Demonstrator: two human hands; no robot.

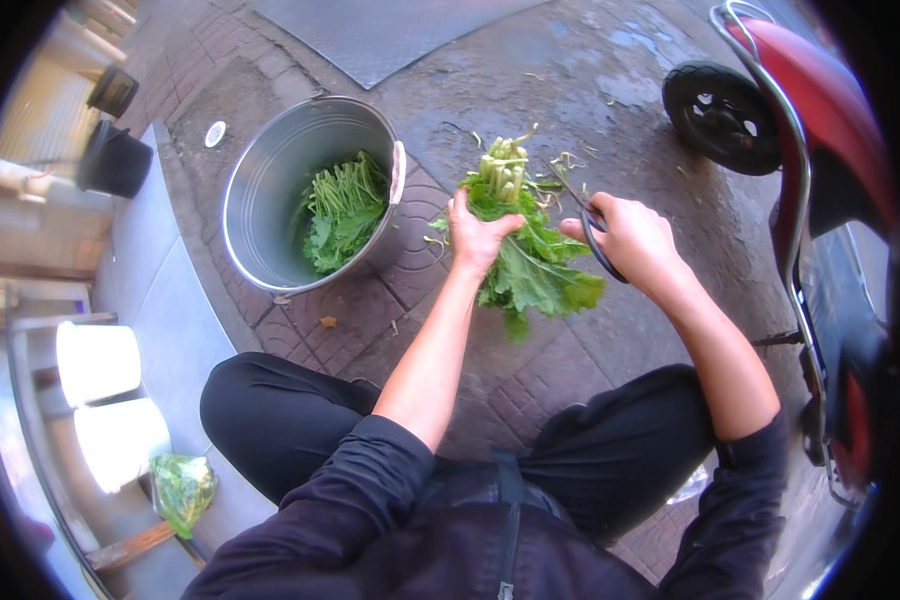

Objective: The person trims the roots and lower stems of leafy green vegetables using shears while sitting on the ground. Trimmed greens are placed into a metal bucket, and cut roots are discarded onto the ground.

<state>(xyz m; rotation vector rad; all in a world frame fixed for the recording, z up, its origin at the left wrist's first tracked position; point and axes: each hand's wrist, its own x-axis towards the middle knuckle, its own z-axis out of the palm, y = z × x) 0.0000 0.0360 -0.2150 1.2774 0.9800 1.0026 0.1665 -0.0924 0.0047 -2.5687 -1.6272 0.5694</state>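
Note:
My left hand (pixel 477 234) grips a bunch of leafy greens (pixel 544 274), its pale cut stems pointing away from me and its leaves hanging toward my lap. In my right hand (pixel 630 234) is a pair of scissors (pixel 594 238) with dark handles. The blades point up and left, just right of the stems; whether they are apart is hard to see. Trimmed stem scraps (pixel 566 161) lie on the ground by the bunch. Left of my left hand stands a metal bucket (pixel 259 187), tilted in view, with more greens (pixel 345 214) inside.
A red motor scooter (pixel 802 82) with a black wheel (pixel 720 116) stands on the right. Along the left are black buckets (pixel 116 159), white buckets (pixel 99 364) and a plastic bag of greens (pixel 182 491). A metal sheet (pixel 375 37) lies on the ground ahead, near a round drain cover (pixel 215 134).

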